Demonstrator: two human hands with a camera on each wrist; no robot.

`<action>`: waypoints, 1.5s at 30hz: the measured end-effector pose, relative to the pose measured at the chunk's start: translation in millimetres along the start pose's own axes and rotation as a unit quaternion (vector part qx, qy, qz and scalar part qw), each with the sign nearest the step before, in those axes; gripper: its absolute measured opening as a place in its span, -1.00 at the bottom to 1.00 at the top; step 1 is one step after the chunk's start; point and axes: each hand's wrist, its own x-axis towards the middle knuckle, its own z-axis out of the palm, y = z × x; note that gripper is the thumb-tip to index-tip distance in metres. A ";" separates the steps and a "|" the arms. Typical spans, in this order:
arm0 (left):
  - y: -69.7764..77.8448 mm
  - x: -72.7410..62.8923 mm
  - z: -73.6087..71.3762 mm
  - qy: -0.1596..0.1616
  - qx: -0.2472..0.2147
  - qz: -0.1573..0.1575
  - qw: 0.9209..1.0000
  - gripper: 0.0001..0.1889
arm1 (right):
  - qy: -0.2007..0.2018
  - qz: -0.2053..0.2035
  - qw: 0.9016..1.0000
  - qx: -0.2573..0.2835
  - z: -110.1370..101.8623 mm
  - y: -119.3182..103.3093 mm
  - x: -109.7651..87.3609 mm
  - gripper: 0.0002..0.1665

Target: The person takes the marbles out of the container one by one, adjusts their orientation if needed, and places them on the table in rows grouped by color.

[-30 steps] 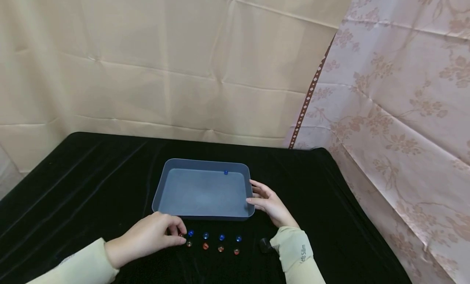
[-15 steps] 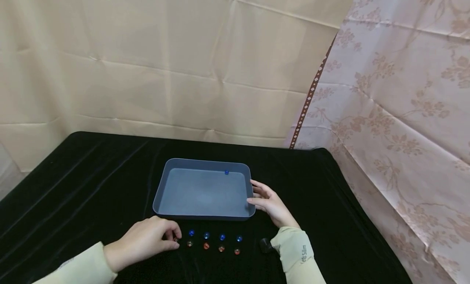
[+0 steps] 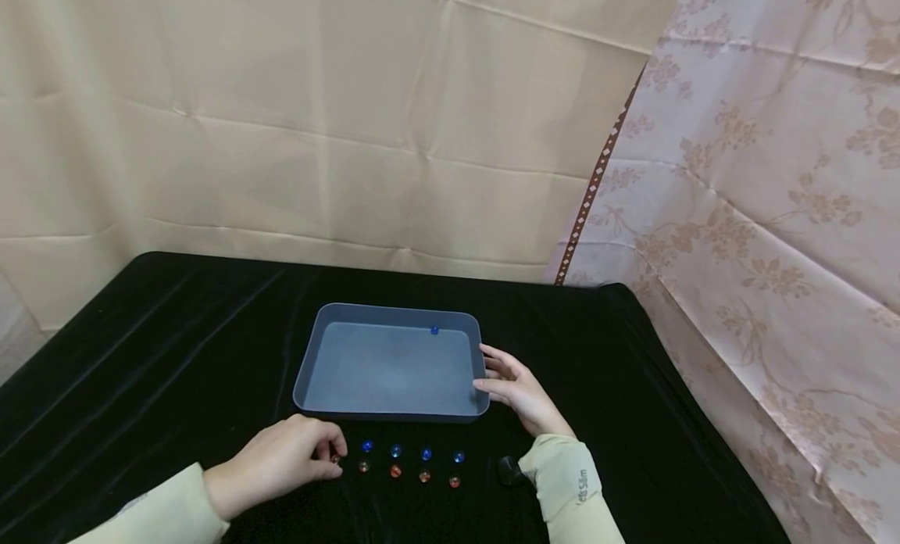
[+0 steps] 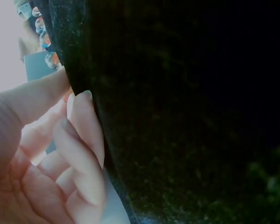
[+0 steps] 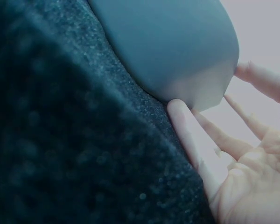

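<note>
Near the table's front, my left hand (image 3: 284,458) pinches a reddish glass marble (image 3: 337,459) between thumb and fingers, low over the black cloth. The fingers partly hide that marble. To its right are two rows of marbles: a blue marble (image 3: 367,445) leads the back row, a brownish clear marble (image 3: 363,467) the front one. My right hand (image 3: 522,391) touches the right side of a blue-grey tray (image 3: 390,415), thumb at the rim and fingers fairly straight along the outer wall (image 5: 177,46). One blue marble (image 3: 434,331) lies inside the tray near its back right.
Black cloth (image 3: 197,356) covers the table. A small dark object (image 3: 509,471) is by the right sleeve. Cream curtain (image 3: 281,137) hangs behind the table, and a pink floral curtain (image 3: 773,216) stands along the right.
My left hand has moved a little left with the reddish marble, away from the rows, and has since stayed nearly still. The right hand keeps its place at the tray.
</note>
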 end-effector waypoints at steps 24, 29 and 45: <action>-3.9 -0.1 2.3 0.008 -0.019 0.041 0.999 -0.84 | 0.008 0.004 1.000 0.011 0.2 0.4 -0.5 -0.25; -4.1 -0.3 0.8 -0.003 -0.021 0.035 0.999 -0.82 | 0.007 0.004 1.000 0.010 -0.2 0.1 -0.4 -0.25; 1.1 -5.0 -10.7 -0.004 0.013 0.031 0.999 -0.66 | 0.008 -0.002 1.000 0.008 0.7 0.9 0.2 -0.25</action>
